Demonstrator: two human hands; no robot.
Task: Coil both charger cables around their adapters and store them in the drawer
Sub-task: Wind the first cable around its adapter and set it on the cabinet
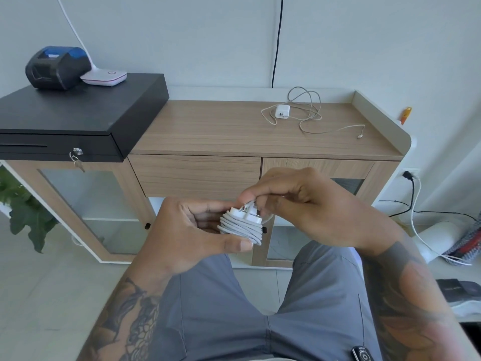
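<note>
1. The left hand (194, 231) held a white adapter (243, 214) in front of the person's lap. Its fingers and thumb were curled around it.
2. A grey-white cable (240, 229) was wound many times around that adapter. The loops sat close together, side by side.
3. The right hand (307, 204) was just beside the left one. Its thumb and first fingers pinched the end of the wound cable at the top of the adapter. The very tip of the cable was too small to see well.
4. A second adapter (282, 111) lay on the wooden cabinet top (208, 126), toward the back right. It was well apart from both hands.
5. Its loose cable (309, 110) lay in messy loops around and beside it. The plug end (360, 136) lay out near the right edge of the top.
6. The drawer (195, 173) was under the wooden top, in the middle. It was closed.
7. A black cash box (78, 113) sat on the left end of the cabinet. A key (78, 162) hung from its lock.
8. A small dark printer (56, 66) and a white lamp base (104, 77) sat on the black box, touching each other.
9. A green plant (23, 204) was low on the left.
</note>
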